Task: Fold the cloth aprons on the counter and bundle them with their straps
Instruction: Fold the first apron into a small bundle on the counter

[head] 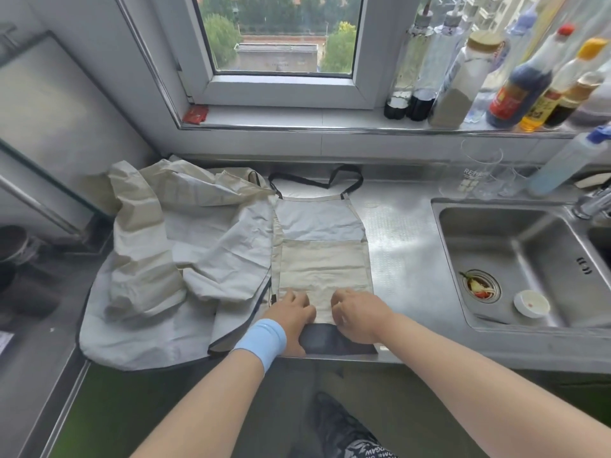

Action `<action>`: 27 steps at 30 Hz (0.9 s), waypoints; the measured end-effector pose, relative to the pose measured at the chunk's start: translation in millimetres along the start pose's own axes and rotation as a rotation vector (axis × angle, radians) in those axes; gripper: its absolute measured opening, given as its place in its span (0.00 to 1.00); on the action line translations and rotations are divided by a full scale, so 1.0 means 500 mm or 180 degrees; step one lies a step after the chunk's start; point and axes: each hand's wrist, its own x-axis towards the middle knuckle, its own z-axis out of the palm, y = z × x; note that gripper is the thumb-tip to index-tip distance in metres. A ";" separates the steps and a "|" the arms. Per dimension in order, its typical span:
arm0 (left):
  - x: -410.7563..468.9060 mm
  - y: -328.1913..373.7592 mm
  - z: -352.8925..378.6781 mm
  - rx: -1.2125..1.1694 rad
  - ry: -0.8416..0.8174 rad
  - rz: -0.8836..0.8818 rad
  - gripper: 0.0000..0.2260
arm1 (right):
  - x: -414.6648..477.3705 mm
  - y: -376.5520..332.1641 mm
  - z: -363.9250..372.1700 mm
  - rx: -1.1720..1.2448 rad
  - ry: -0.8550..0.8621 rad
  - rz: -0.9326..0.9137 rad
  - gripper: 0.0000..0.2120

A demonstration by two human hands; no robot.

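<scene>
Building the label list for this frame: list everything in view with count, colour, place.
flat apron: 1, beige and pale grey, counter centre, folded to a strip
neck strap: 1, black, flat apron's far end
crumpled aprons: count unclear, beige and grey, heaped left of it
counter: 1, steel
sink: 1, steel, right
small dish: 1, white, in sink
drinking glasses: several, clear, behind sink
bottles: many, mixed colours, windowsill right
packet: 1, red, windowsill left
wristband: 1, light blue, left wrist
left hand: 1, fingers curled on flat apron's near end
right hand: 1, same, beside it
</scene>
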 end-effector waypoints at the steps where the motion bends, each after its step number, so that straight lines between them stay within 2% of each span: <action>1: -0.002 -0.001 -0.004 -0.0058 -0.0006 0.0004 0.23 | -0.001 -0.001 -0.007 0.0125 -0.0040 0.0064 0.12; 3: -0.001 -0.004 -0.016 -0.0195 -0.0019 0.0003 0.20 | -0.003 0.000 -0.017 0.0312 -0.0090 0.0094 0.19; 6: 0.007 -0.012 -0.038 -0.0507 -0.0028 -0.0122 0.18 | 0.003 0.001 -0.025 0.0336 -0.0461 0.0088 0.38; 7: 0.012 -0.018 -0.045 -0.0567 -0.0036 -0.0175 0.19 | 0.010 0.001 -0.028 0.0180 -0.0613 0.0055 0.39; 9: 0.020 -0.032 -0.059 -0.0664 -0.0112 -0.0287 0.20 | 0.027 -0.002 -0.043 -0.0121 -0.0763 0.0026 0.27; 10: 0.022 -0.038 -0.066 -0.0750 -0.0152 -0.0361 0.19 | 0.035 -0.003 -0.056 -0.0086 -0.0760 0.0080 0.19; 12: 0.030 -0.057 -0.086 -0.0954 -0.0255 -0.0510 0.19 | 0.057 0.008 -0.085 0.0221 -0.0777 0.0316 0.12; 14: 0.038 -0.078 -0.111 -0.1139 -0.0344 -0.0572 0.20 | 0.074 0.031 -0.126 0.0392 -0.0835 0.0436 0.09; 16: 0.051 -0.107 -0.137 -0.1339 -0.0302 -0.0693 0.17 | 0.089 0.060 -0.170 0.0554 -0.0739 0.0495 0.08; 19: 0.085 -0.164 -0.180 -0.1537 -0.0322 -0.0835 0.16 | 0.111 0.111 -0.241 0.1023 -0.0779 0.0711 0.13; 22: 0.118 -0.220 -0.215 -0.1659 -0.0299 -0.0957 0.18 | 0.135 0.172 -0.291 0.1535 -0.0904 0.0954 0.05; 24: 0.140 -0.245 -0.230 -0.1960 -0.0017 -0.1112 0.17 | 0.155 0.209 -0.297 0.2062 -0.0531 0.1093 0.02; 27: 0.184 -0.268 -0.247 -0.2647 0.0901 -0.1458 0.12 | 0.203 0.249 -0.281 0.3173 0.0110 0.1304 0.04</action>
